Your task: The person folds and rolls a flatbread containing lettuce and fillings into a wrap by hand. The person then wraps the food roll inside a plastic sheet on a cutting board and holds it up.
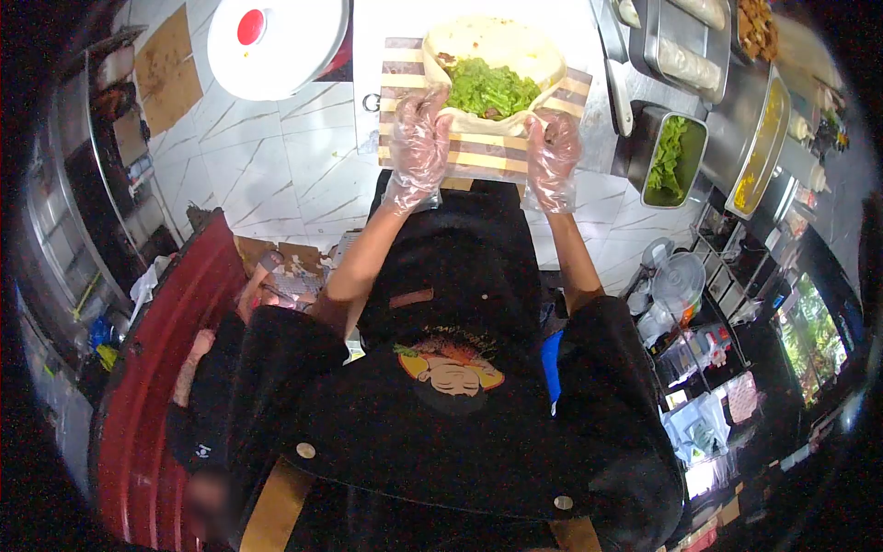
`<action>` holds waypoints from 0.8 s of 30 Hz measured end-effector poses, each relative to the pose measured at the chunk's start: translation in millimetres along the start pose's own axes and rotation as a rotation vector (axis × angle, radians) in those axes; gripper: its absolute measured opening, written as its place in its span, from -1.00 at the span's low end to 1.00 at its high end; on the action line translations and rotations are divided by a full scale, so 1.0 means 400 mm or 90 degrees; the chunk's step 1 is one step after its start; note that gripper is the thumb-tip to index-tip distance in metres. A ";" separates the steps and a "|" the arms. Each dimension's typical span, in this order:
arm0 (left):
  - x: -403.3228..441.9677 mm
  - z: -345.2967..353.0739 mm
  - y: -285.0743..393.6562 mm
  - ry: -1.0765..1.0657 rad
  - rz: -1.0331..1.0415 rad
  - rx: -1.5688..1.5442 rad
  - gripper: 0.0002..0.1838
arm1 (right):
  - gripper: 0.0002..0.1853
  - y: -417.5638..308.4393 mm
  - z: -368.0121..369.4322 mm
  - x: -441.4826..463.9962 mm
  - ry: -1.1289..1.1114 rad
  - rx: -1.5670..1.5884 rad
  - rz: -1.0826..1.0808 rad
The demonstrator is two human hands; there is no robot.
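A flour tortilla (497, 41) lies on a brown-and-cream striped board (487, 164), with green lettuce (487, 89) heaped on its near half. A little brown filling shows at the lettuce's edges. The tortilla's near edge is lifted and curls up against the lettuce. My left hand (419, 138), in a clear plastic glove, pinches that edge at its left end. At the right end, my right hand (554, 147), gloved the same way, has its fingers closed on the edge too. A knife (618, 87) lies right of the board.
A white lid with a red knob (250, 28) is at upper left. To the right stand a metal bin of lettuce (670, 166), a tray with pale rolls (690, 69) and a pan with yellow bits (759, 152). Another person's arm (191, 366) is at lower left.
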State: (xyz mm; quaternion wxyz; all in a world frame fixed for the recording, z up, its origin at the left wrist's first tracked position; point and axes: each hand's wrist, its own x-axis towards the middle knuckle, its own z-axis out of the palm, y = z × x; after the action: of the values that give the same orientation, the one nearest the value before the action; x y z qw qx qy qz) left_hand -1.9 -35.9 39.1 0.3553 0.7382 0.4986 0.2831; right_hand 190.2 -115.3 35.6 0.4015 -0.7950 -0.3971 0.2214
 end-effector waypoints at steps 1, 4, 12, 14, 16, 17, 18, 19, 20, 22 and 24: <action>0.005 0.007 0.006 0.035 0.015 -0.011 -0.68 | -0.92 0.003 -0.001 0.002 -0.010 -0.024 -0.019; 0.019 0.033 0.012 0.076 0.054 -0.097 -0.66 | -0.90 0.032 0.021 0.015 0.010 -0.100 -0.136; 0.041 0.029 0.038 -0.003 0.191 0.044 -0.46 | -0.78 0.020 0.044 0.029 0.023 -0.094 -0.160; 0.037 0.021 0.049 -0.011 0.191 0.003 -0.41 | -0.77 0.021 0.052 0.027 0.035 -0.095 -0.144; 0.034 0.030 0.034 -0.014 0.209 0.036 -0.17 | -0.76 0.020 0.049 0.028 0.027 -0.087 -0.170; 0.035 0.039 0.027 -0.007 0.215 0.044 -0.11 | -0.76 0.019 0.051 0.027 0.030 -0.082 -0.179; 0.040 0.047 0.025 0.001 0.223 0.052 -0.05 | -0.76 0.018 0.053 0.028 0.033 -0.078 -0.188; 0.041 0.053 0.025 0.001 0.222 0.095 -0.04 | -0.75 0.018 0.053 0.027 0.022 -0.064 -0.170; 0.041 0.056 0.023 -0.017 0.218 0.129 -0.04 | -0.74 0.018 0.053 0.027 0.033 -0.067 -0.192; 0.051 0.056 0.025 -0.051 0.210 0.198 -0.05 | -0.72 0.022 0.056 0.031 0.057 -0.071 -0.239; 0.051 0.060 0.028 -0.035 0.213 0.221 -0.11 | -0.63 0.015 0.044 0.035 0.022 -0.112 -0.297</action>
State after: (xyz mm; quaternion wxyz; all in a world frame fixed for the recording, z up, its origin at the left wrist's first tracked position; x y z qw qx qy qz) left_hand 29.7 -25.6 35.5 0.1849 0.8680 0.4007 0.2276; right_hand 189.5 -98.1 20.0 0.3776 -0.7175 -0.5807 0.0738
